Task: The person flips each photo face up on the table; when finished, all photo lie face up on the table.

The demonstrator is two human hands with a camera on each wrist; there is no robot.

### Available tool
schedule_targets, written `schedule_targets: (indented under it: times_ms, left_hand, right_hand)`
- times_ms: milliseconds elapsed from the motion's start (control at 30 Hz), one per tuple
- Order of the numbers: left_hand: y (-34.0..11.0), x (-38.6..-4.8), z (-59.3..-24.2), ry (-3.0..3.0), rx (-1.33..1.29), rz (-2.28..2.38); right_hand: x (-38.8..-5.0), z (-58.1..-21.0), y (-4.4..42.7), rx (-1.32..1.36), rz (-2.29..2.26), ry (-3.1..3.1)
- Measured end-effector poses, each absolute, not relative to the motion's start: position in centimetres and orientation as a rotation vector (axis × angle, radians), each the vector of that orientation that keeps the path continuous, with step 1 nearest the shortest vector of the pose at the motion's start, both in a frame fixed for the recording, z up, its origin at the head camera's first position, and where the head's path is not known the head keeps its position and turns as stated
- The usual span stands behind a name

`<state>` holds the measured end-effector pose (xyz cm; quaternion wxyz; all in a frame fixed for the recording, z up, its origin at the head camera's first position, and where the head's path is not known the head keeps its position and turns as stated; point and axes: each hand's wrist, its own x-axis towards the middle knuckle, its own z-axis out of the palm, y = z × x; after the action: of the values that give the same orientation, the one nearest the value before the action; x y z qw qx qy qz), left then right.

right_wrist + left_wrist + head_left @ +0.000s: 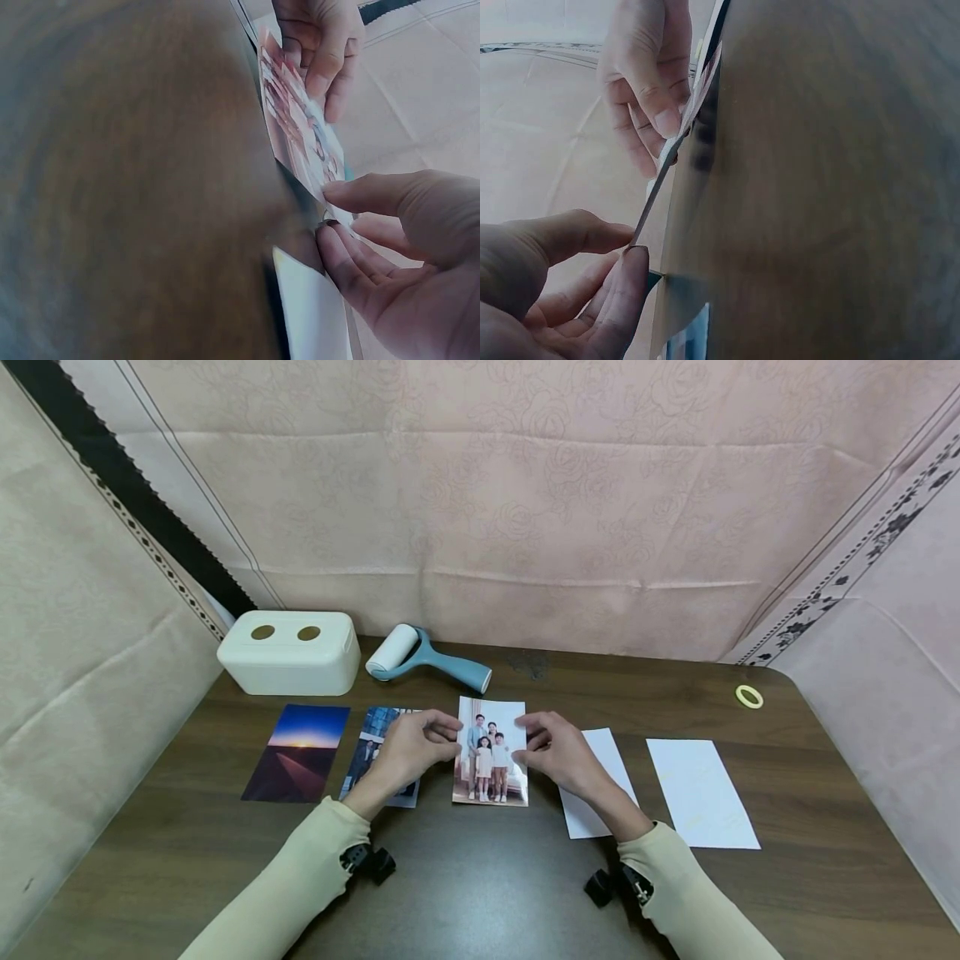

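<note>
A printed family photo [492, 752] is held just above the middle of the table, its picture side up. My left hand [417, 745] pinches its left edge between thumb and fingers. On the opposite edge, my right hand [561, 755] pinches it the same way. In the left wrist view the photo [654, 187] appears nearly edge-on, slightly off the wood. The right wrist view shows the picture side of the photo [300, 124]. Partly hidden under my left forearm lies a second photo [407, 795]. A white sheet [581, 814] lies partly beneath my right arm.
A sunset photo [303, 752] lies at the left. Behind it stands a white box [291, 660] with two round holes. A blue-handled lint roller [450, 667] rests at the back. Rightward are another white sheet [701, 793] and a yellow-green ring [748, 697], probably tape.
</note>
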<state>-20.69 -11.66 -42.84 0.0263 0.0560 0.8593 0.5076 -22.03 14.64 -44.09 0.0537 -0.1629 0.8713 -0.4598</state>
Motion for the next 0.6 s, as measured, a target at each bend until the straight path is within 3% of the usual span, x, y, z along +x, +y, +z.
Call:
schedule_targets:
  times_ms: [600]
  left_hand:
    - [-11.80,-20.98,-43.18,2.620,0.142,1.464]
  right_hand:
    - [-21.91,-44.17,14.31,-0.535,-1.340,2.658]
